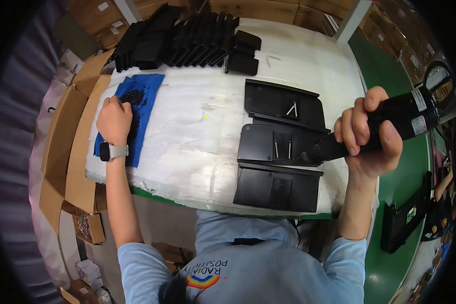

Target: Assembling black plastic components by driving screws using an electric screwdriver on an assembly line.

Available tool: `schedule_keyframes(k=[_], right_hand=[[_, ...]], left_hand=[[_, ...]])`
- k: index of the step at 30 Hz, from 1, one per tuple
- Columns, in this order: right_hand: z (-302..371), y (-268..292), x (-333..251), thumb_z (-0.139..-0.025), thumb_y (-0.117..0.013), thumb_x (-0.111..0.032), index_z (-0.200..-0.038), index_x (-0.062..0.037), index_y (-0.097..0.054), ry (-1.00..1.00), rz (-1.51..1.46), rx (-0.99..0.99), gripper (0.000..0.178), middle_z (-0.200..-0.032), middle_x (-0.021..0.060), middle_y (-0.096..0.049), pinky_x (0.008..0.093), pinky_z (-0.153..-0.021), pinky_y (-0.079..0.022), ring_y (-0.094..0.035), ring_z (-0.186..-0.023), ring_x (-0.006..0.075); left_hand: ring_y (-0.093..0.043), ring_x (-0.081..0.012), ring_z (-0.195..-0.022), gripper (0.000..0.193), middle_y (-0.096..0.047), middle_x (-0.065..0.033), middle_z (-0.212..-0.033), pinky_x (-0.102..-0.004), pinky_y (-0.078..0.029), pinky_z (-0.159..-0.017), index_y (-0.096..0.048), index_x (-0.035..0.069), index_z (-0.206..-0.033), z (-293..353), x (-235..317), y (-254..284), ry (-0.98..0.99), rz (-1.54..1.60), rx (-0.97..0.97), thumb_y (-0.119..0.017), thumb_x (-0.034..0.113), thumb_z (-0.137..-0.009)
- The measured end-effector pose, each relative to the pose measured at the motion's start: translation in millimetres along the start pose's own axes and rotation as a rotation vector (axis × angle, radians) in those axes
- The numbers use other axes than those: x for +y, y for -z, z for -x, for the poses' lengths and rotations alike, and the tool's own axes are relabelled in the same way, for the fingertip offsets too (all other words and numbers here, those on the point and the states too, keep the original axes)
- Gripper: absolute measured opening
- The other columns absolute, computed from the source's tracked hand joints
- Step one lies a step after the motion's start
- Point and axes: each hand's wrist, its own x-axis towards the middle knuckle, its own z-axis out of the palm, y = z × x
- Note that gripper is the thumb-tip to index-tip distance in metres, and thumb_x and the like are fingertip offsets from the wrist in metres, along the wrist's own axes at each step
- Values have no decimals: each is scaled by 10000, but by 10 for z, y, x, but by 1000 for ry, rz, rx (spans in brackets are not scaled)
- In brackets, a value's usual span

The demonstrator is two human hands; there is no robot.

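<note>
My left hand, with a watch on the wrist, is curled closed over a blue plastic sheet or bag. Small black parts lie on the blue by its fingertips; whatever the fingers hold is hidden. On the right, my right hand grips a thick black cylindrical power tool, whose narrow end reaches over the middle black panel. Two metal pins stand in that panel's recess. Behind it, a far black panel carries loose metal pins. Nearest me lies another black panel.
Rows of black brackets crowd the table's far left. Thin pins lie on the white table covering at the back. An open cardboard box stands against the left edge. Another person's arm shows at far right.
</note>
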Motion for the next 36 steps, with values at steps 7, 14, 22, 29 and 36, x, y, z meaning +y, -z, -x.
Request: schedule_keyframes(k=[7, 14, 22, 29, 36], right_hand=[[-22, -6, 7, -828, -559, -266, -1028, 2, -458, 14, -8, 50, 350, -573, 37, -431, 291, -476, -382, -408, -420, 124], [-9, 46, 17, -899, -482, -321, -1138, -34, -514, 175, -221, -7, 375, -655, 25, -468, 338, -605, -422, -444, -498, 138], [54, 121, -42, -919, -460, -370, -1190, -50, -524, 213, -366, -47, 424, -701, 23, -490, 355, -660, -424, -460, -541, 142], [64, 116, 27, -918, -458, -364, -1187, -58, -536, 168, -335, -76, 415, -693, 19, -484, 352, -643, -421, -454, -528, 139], [76, -15, 37, -907, -460, -342, -1154, -56, -531, 117, -345, 88, 385, -674, 7, -466, 336, -634, -401, -421, -517, 129]], left_hand=[[-631, -343, -690, 148, -627, -142, -797, -421, -513, -596, -624, 28, -798, -52, 23, -2, -85, 9, 84, -554, 150, -842], [-566, -89, -657, 85, -631, -39, -743, -228, -434, -585, -629, -3, -836, 485, 1314, 730, -242, 1305, -509, -582, 66, -854], [-618, -104, -742, 113, -684, -78, -844, -227, -486, -679, -691, -44, -898, 708, 1839, 1140, -317, 1598, -1039, -699, 25, -808], [-617, -99, -747, 111, -682, -73, -831, -217, -474, -661, -693, -48, -886, 713, 1854, 1115, -334, 1538, -1045, -702, 33, -810], [-614, -97, -750, 149, -677, -49, -861, -218, -465, -660, -671, -41, -932, 774, 1839, 982, -204, 1703, -1212, -700, 16, -797]])
